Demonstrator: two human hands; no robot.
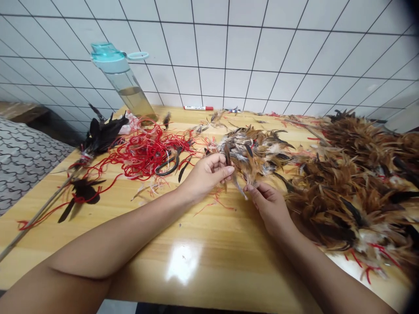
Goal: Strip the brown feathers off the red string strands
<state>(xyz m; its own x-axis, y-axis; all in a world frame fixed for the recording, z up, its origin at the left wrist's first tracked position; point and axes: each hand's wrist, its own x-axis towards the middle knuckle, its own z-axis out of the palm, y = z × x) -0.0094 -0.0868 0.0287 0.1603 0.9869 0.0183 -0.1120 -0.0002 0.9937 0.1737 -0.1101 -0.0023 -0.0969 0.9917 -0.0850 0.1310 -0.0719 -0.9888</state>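
Left hand [207,174]: fingers half curled, any hold unclear. Right hand [268,205]: fingertips pinching feather [240,185] beneath loose bunch [252,152]. Finished so far: black-feathered stick [98,139], red-bound. Remaining: large brown heap [350,187], at right.

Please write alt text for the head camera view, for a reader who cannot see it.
The left hand and right hand work at a bunch of brown and black feathers on a wooden table. A large feather pile is to the right; tangled red thread, black-handled scissors and a water bottle are to the left.
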